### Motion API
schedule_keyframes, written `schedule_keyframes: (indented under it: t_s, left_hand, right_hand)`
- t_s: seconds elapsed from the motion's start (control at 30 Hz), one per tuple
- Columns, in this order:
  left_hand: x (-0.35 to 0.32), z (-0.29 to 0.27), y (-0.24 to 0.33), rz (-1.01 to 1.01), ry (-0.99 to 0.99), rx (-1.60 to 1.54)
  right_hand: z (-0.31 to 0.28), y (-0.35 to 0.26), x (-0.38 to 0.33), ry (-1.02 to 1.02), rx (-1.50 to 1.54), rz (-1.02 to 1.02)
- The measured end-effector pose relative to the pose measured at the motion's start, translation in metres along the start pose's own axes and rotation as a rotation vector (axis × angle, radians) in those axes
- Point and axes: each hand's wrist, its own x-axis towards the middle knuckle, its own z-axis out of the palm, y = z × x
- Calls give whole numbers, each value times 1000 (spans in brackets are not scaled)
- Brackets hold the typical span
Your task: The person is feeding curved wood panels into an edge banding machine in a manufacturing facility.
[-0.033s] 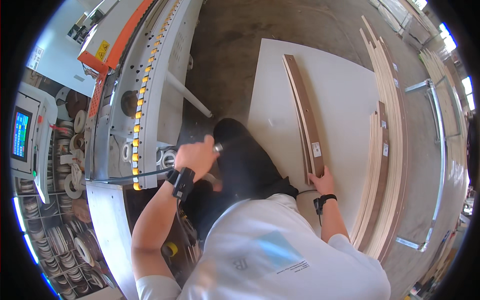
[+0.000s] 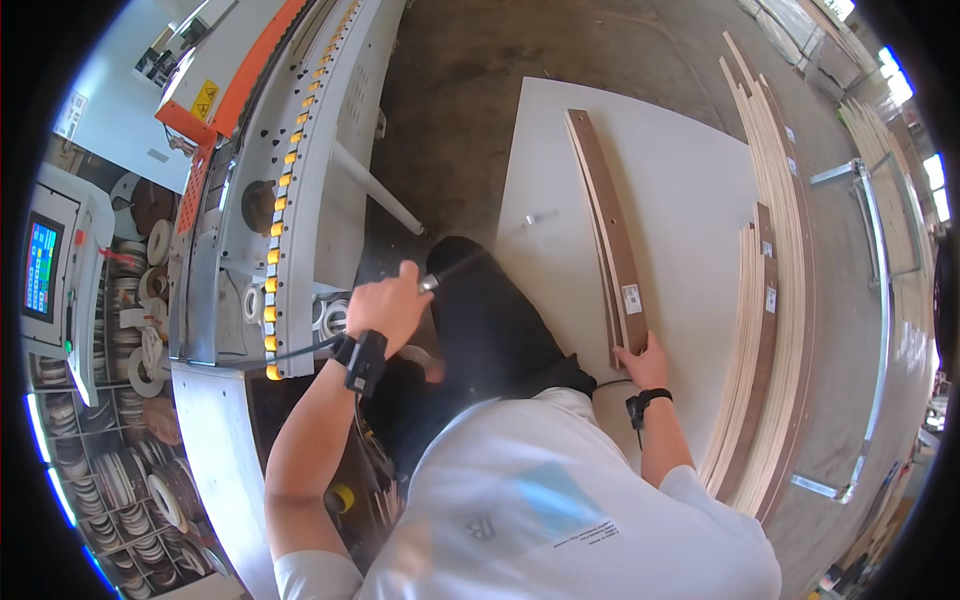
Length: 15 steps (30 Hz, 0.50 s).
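In the head view, your left hand (image 2: 385, 305) is curled closed around a small metal-ended tool (image 2: 429, 284), its bright tip poking out past your fingers toward your dark-trousered leg (image 2: 485, 310); most of its body is hidden in your palm, so I can't tell its exact kind. A dark hose (image 2: 285, 355) runs to your left wrist, though whether it joins the tool can't be made out. Your right hand (image 2: 647, 362) is partly closed over the near end of the brown strips (image 2: 612, 230), thumb on one side and fingers on the other. The strips lie side by side, lengthwise on the white panel (image 2: 540, 150), to the right of your leg, their far ends unsupported by any hand. For a sound hold, I'd have your right thumb and fingers press evenly so that neither strip slides against the other, and leave the white label (image 2: 631, 299) free of your grip. Best to angle the metal tip away from your knee, and give the hose slack so it doesn't snag on the yellow rollers (image 2: 283, 205) to your left. The stacked boards (image 2: 790, 250) stand apart on your right, so mind your elbow there.
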Motion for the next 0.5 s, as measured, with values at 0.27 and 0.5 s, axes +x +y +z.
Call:
schedule_keyframes:
  t_s: [0.27,0.5]
  left_hand:
    - [5,4,-11,71,-60,-108]
    - [10,16,-12,214,-192,-49]
  right_hand:
    - [9,-8,-12,16,-397,80]
    - [40,-22,46,101,-469,86]
